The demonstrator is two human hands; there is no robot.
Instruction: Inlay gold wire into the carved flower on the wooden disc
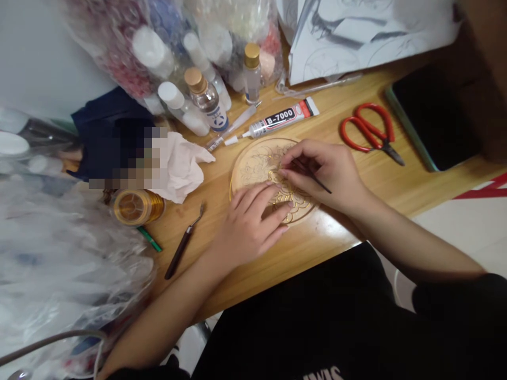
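Note:
A round wooden disc (245, 158) with a drawn floral pattern lies on the table, and gold wire follows some of its lines. My left hand (251, 224) rests on the disc's near left part, palm down with fingers spread. Over the disc's right side, my right hand (332, 171) is closed in a pinch on dark, thin tweezers (321, 184). Their rear end points down to the right; the tips are hidden by my fingers. Gold wire curls by the disc's left rim. Part of the pattern is covered by both hands.
Behind the disc lie a B-7000 glue tube (281, 119) and small bottles (206, 100). Red-handled scissors (368, 129) and a phone (435, 119) are at right. At left are a gold wire spool (137, 207), a dark-handled tool (184, 245), crumpled tissue (184, 166) and plastic bags (71, 264).

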